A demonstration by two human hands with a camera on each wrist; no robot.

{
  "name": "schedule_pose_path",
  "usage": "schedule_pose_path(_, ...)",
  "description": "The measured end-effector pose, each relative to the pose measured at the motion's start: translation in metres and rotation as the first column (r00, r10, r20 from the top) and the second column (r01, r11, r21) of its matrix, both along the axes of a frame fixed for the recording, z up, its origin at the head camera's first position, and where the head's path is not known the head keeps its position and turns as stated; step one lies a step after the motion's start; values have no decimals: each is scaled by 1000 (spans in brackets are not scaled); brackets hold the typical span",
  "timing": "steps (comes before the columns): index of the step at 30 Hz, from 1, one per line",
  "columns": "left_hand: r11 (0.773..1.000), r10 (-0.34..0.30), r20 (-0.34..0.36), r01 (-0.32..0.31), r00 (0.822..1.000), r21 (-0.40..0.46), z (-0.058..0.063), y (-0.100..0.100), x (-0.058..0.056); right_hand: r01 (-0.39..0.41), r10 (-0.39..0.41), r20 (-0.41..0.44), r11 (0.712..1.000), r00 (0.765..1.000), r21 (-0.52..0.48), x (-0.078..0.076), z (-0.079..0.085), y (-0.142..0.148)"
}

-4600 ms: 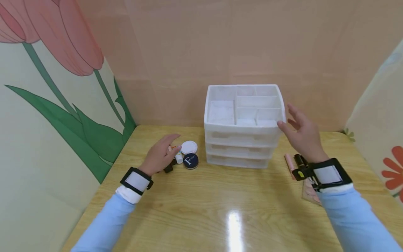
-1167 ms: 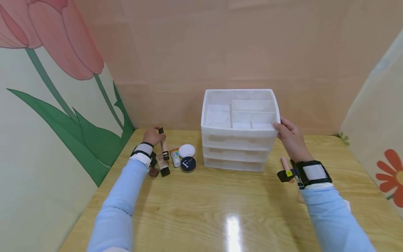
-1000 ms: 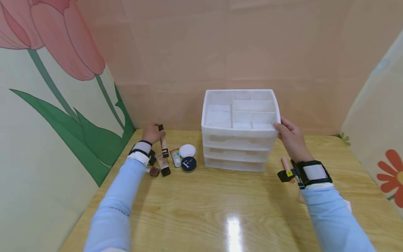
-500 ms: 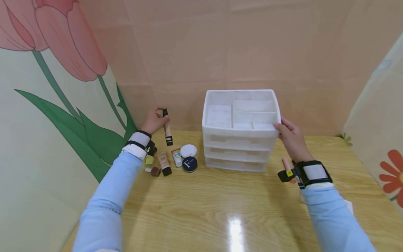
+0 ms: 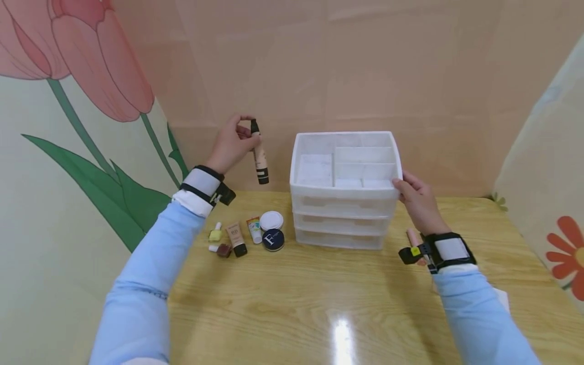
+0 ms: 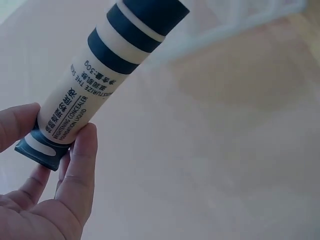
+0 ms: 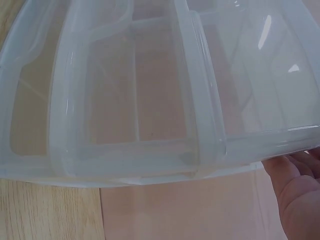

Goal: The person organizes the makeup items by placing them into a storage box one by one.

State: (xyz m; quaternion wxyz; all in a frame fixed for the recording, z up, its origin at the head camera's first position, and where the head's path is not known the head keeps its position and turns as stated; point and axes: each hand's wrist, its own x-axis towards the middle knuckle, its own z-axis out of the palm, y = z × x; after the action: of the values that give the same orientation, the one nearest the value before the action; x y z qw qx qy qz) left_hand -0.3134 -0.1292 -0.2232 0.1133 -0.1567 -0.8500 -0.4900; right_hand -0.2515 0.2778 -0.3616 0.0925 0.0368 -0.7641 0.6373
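Observation:
My left hand (image 5: 231, 144) pinches a beige foundation tube (image 5: 259, 157) by its flat black end, up in the air left of the organizer. The tube's striped cap points down in the head view. In the left wrist view, printed text shows on the foundation tube (image 6: 80, 95), held between thumb and fingers. A white plastic drawer organizer (image 5: 344, 200) stands at the back of the table. My right hand (image 5: 420, 203) grips its right side near the top rim, thumb at the front corner. The right wrist view shows the clear drawer fronts (image 7: 135, 100); part of that hand is cut off.
Left of the organizer lie a BB cream tube (image 5: 236, 238), a small colourful tube (image 5: 255, 230), a white round case (image 5: 271, 221), a dark round compact (image 5: 273, 240), and yellow (image 5: 215, 233) and dark red (image 5: 223, 250) nail polish bottles. A pink tube (image 5: 412, 237) lies partly behind my right wrist.
My left hand has picked the foundation tube off the table and carried it up and to the right. My right hand has come to the organizer's side and since stayed there.

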Motion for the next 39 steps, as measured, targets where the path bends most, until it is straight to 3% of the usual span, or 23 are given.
schedule_pose_path(5, 999, -44, -62, 43, 997, -19, 24, 22, 5, 1, -1, 1, 1000, 1000, 0, 0, -1, -3)
schedule_pose_path(11, 991, -136, -123, 135, 983, -15, 47, 56, 3, 5, -4, 26, 999, 1000, -35, 2, -2, -6)
schedule_pose_path(20, 968, -251, -91, 251, 964, -10, 66, 112, -9, -1, 2, 16, 999, 1000, -54, 5, -1, -15)
schedule_pose_path(30, 964, -267, -98, 266, 959, -30, 64, 162, -28, -19, 17, -40, 998, 999, -59, 7, -5, -22)
schedule_pose_path(39, 955, -287, -69, 280, 955, -101, 49, 202, -44, 8, -9, -8, 998, 1000, -55, 17, -14, -20)
